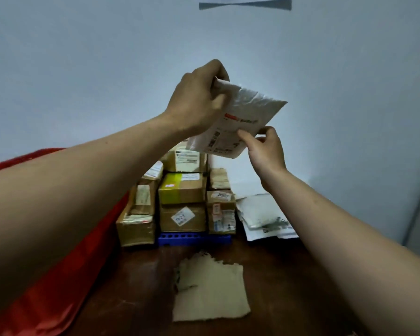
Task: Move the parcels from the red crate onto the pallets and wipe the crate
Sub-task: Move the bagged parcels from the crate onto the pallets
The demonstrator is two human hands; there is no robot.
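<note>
Gripping a white mailer [240, 122] — left hand [199, 98], right hand [267, 149] — over stacked boxes [182, 190], red crate [58, 275] beside.

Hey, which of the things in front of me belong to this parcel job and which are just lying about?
For the job: white mailer, gripped by left hand and right hand; red crate; cardboard boxes; blue pallet; flat white mailers; beige rag, probably for wiping.
Lying about: grey strip on the wall.
</note>
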